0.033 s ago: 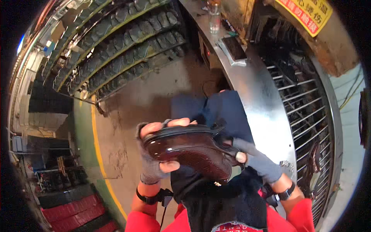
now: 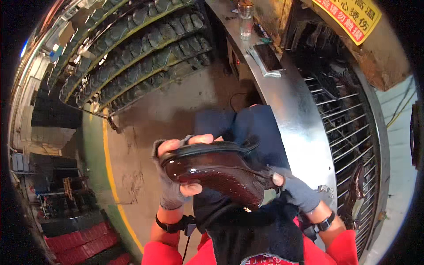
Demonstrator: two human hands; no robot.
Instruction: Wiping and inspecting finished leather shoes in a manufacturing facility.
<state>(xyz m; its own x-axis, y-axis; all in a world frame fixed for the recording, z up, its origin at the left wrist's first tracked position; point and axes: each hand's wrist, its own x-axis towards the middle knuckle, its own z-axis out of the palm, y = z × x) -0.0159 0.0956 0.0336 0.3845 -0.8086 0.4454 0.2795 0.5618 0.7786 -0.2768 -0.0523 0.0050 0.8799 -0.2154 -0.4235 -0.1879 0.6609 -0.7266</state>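
A glossy dark brown leather shoe is held on its side in front of my lap, its black sole facing away from me. My left hand, in a grey fingerless glove, wraps the rounded left end, fingers over the sole and thumb on the leather. At the other end my right hand, gloved alike, pinches the upper with its thumb in front; its other fingers are mostly hidden. The sole's right end juts out from the leather. A black apron covers my front.
To the right runs a metal bench beside a barred conveyor carrying another brown shoe. A glass and a dark flat phone-like object stand farther back. Racks of dark shoe-shaped pieces fill the far left.
My right fingers have drawn back from the sole's right end, which now shows more plainly. The shoe and my left hand have shifted slightly left.
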